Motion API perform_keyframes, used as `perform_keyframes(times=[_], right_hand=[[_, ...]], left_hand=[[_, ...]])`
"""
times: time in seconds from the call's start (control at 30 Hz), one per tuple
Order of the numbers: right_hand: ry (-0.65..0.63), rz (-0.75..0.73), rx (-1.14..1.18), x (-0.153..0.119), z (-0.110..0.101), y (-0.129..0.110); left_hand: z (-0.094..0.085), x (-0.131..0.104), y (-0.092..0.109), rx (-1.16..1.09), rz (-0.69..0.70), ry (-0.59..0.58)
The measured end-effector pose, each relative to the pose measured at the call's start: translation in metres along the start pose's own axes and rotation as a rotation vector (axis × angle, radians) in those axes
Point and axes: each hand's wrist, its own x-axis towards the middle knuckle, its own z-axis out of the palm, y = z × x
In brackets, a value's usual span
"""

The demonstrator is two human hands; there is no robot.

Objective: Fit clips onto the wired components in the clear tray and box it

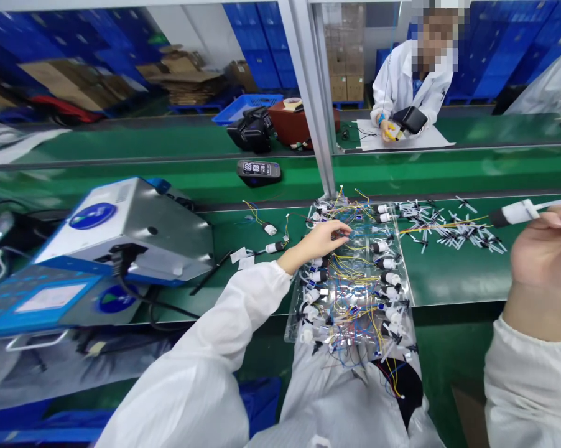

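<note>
My right hand (548,267) is raised at the right edge, with its fingers closed around a small white air pump (518,213) that has a black end. Red and yellow wires (443,228) stretch from the pump leftward to the clear plastic tray (406,283). Over the upper part of that tray is my left hand (324,238), its thumb and fingers pinched together on thin wires (352,232). Several more white pumps (390,278) lie along both sides of the tray, their coloured wires tangled in the middle.
Short white tubes with black pieces (471,233) are heaped right of the tray. Two loose pumps (275,247) lie left of it. A metal-cased machine (163,242) stands at left. A display unit (259,172) sits behind. Across the bench, a person (413,81) handles a black device.
</note>
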Motion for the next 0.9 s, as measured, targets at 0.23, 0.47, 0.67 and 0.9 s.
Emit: perform_keyframes(times=[0.23,0.47,0.67,0.9], right_hand=[[0.013,0.043,0.136,-0.007,-0.013,-0.021],[0.027,0.078,0.143,-0.014,-0.014,-0.022],[0.016,0.081,0.132,-0.015,-0.013,-0.019],[0.002,0.085,0.171,-0.007,-0.029,-0.028]], left_hand=[[0.012,0.005,0.001,0.129,0.055,-0.143],[0.012,0.016,0.017,0.205,0.025,-0.268],[0.021,0.035,0.027,0.211,0.027,-0.424],[0.026,0.038,0.019,0.184,-0.016,-0.463]])
